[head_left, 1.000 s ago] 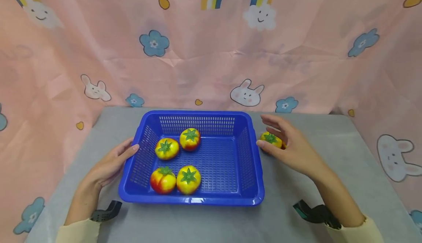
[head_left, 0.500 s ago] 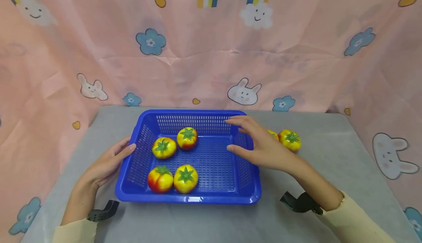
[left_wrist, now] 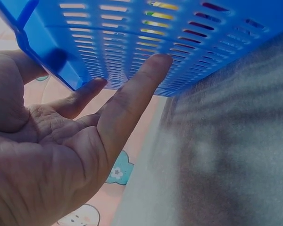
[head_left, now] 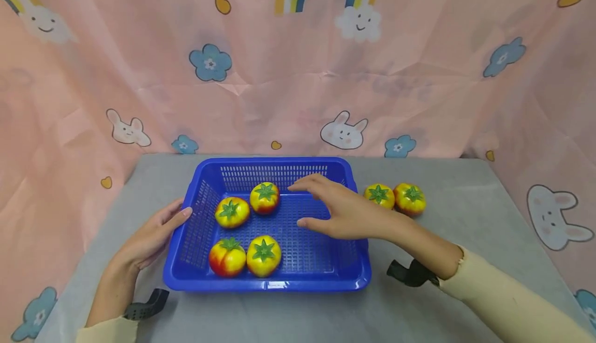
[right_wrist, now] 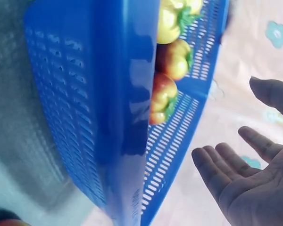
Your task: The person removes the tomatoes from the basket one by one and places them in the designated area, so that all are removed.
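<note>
Several yellow-and-red, tomato-like fruits (head_left: 263, 256) with green star-shaped leaves lie in the left half of a blue plastic basket (head_left: 265, 284). My left hand (head_left: 151, 237) holds the basket's left side, its thumb over the rim. In the left wrist view, fingers (left_wrist: 127, 106) of that hand lie against the slotted outer wall. Over the right half of the basket hovers my right hand (head_left: 342, 208), thumb and fingers spread apart and holding nothing. The right wrist view shows this hand (right_wrist: 259, 179) above the rim, its palm bare.
Two more such fruits, one left (head_left: 379, 195) and one right (head_left: 410, 199), sit side by side on the grey table (head_left: 465, 203) beyond the right forearm. A pink printed curtain (head_left: 279, 100) closes off the back and both sides. Each wrist wears a black strap mount (head_left: 148, 306).
My right hand has moved left, from over the fruits on the table to above the basket, uncovering both fruits there. The left hand keeps its place on the basket.
</note>
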Available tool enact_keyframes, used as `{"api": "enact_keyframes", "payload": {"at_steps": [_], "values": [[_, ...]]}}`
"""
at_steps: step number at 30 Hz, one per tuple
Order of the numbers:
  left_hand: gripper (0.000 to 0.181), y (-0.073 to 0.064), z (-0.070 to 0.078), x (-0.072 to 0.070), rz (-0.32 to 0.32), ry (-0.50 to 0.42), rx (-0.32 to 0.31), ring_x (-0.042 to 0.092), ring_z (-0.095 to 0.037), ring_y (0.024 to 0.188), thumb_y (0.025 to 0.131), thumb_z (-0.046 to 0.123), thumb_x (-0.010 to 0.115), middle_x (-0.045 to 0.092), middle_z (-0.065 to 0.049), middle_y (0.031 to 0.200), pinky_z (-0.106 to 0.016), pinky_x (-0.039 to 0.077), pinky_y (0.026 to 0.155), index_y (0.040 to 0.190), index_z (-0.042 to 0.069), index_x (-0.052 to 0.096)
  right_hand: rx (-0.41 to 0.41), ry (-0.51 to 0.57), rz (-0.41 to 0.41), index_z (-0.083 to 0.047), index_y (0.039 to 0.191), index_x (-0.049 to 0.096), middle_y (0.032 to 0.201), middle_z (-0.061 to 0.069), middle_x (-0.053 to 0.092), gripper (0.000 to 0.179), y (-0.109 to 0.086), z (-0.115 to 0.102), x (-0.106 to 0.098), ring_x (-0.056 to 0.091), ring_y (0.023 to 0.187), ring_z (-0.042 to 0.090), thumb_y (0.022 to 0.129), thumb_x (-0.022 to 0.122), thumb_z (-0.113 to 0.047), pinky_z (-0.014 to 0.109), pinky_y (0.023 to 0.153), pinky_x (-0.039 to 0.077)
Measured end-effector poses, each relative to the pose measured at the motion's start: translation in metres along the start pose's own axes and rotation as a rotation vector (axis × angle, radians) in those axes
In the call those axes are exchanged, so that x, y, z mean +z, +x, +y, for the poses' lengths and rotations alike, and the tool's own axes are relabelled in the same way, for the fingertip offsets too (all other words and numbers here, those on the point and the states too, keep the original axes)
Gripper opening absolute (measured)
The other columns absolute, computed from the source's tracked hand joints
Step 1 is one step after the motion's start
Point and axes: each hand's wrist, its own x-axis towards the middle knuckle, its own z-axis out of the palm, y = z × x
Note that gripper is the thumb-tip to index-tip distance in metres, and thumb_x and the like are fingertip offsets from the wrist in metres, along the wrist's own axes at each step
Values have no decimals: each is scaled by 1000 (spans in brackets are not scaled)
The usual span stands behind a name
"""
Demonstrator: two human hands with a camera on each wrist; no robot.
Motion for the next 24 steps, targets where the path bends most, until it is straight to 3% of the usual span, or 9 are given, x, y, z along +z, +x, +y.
{"api": "enact_keyframes", "payload": {"at_steps": [4,8,15,24], "values": [[69,2,1,1,9,8,0,75,-18,113,116,36,40,46,-34,153,-48,66,93,169,5,10,-32,-29,-83,-20,154,52,160,6,50,62,10,-3,0,49,151,30,100,74,-37,58,121,46],[69,0,1,1,23,18,-10,74,-18,113,116,36,41,43,-35,154,-47,66,93,169,5,11,-79,-36,-162,-18,153,53,157,5,52,60,21,-9,6,52,148,25,100,74,-35,52,123,46],[68,-4,-1,-2,9,15,-8,74,-21,116,116,34,40,40,-40,157,-52,65,92,170,5,9,-126,-161,-298,-24,154,53,162,3,49,61,37,-21,23,55,145,21,99,75,-38,44,120,50],[70,-1,0,-3,15,8,-18,73,-23,118,115,36,41,38,-39,159,-52,65,93,170,7,8,-154,-203,-373,-18,153,54,159,5,52,65,57,-23,31,58,142,20,96,80,-34,40,122,48]]}}
